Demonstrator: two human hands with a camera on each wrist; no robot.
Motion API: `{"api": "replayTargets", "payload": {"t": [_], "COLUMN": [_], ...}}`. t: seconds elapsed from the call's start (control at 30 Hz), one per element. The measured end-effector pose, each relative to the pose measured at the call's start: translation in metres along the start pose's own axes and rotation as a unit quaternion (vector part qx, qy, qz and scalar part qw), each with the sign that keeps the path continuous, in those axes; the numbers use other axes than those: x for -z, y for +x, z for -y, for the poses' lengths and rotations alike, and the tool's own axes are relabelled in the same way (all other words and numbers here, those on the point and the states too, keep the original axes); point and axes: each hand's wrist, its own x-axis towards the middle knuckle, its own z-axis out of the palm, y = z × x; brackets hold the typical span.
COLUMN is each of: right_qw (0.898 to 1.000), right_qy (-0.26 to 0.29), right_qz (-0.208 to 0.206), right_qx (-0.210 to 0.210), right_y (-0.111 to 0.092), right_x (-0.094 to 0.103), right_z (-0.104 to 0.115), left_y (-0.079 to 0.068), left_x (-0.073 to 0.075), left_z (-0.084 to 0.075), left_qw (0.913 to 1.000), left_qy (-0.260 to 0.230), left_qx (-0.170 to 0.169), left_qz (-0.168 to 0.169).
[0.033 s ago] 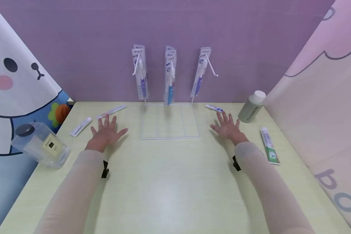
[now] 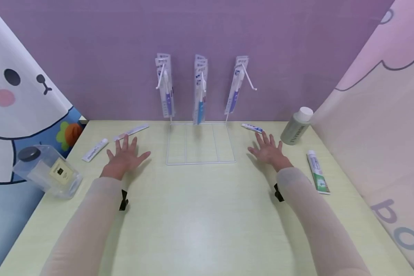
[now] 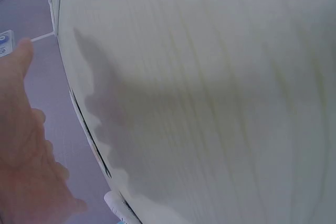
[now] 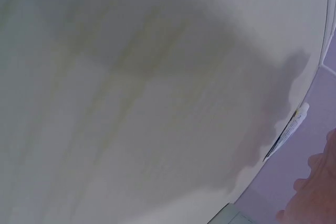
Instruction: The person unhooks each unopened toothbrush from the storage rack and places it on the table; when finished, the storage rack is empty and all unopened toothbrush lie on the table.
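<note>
My left hand (image 2: pixel 123 161) hovers palm down over the left part of the table, fingers spread and holding nothing. Just past its fingertips lies a slim white packet (image 2: pixel 132 131), partly covered by them, with a white toothpaste tube (image 2: pixel 95 150) to its left. On the other side my right hand (image 2: pixel 269 151) is likewise spread and bare. A small blue-and-white tube (image 2: pixel 252 127) lies right beyond its fingertips. A grey-green bottle (image 2: pixel 295 126) with a white cap stands to its right, and a green-and-white toothpaste tube (image 2: pixel 318 171) lies nearer me.
Between the hands, toward the back, stands a white wire rack (image 2: pixel 201 163). Packaged toothbrushes (image 2: pixel 167 90) hang on its left hook, others (image 2: pixel 200 92) on the middle one and more (image 2: pixel 236 86) on the right. A clear dark-capped bottle (image 2: pixel 51 172) stands at the left edge.
</note>
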Motion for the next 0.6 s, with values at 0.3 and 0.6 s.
{"api": "replayTargets", "payload": {"t": [0.3,0.6], "right_qw": [0.999,0.962], "right_qy": [0.027,0.217], "right_qz": [-0.039,-0.166], "right_qx": [0.018,0.03], "right_y": [0.008,0.038], "right_x": [0.008,0.057], "right_z": [0.012,0.051], "left_y": [0.006,0.021], "left_x": [-0.007,-0.023], "left_z": [-0.004,-0.035], "left_qw": [0.9972,0.9741], "left_qy": [-0.047,-0.212], "left_qx": [-0.052,-0.077], "left_qz": [-0.028,-0.021]}}
